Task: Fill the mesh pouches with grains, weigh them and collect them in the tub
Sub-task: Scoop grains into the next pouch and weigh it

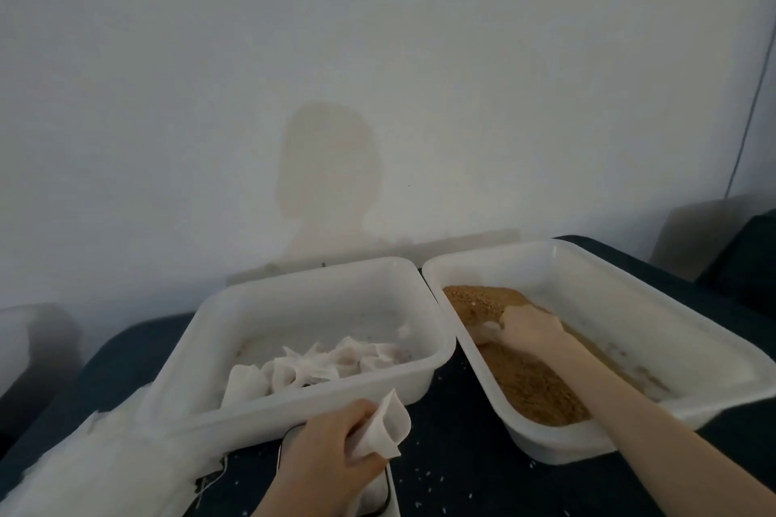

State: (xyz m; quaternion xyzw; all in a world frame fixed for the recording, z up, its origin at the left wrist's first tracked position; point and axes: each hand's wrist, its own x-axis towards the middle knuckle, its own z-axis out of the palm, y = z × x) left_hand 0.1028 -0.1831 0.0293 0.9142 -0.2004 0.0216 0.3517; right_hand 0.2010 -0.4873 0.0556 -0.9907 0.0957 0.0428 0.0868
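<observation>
The left hand (323,453) pinches a limp, light mesh pouch (384,426) near its open mouth over the scale (378,495), while the right hand (523,325) cups loose grains (533,386) in the right tub (630,306).

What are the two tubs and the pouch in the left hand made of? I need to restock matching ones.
Both tubs, the left tub and the right tub, look like white, slightly translucent moulded plastic with a smooth, matte finish: rounded corners, rolled rims. The pouch in the left hand looks like thin white mesh or gauzy fabric, soft and creased; the weave is too blurred to confirm.
</observation>
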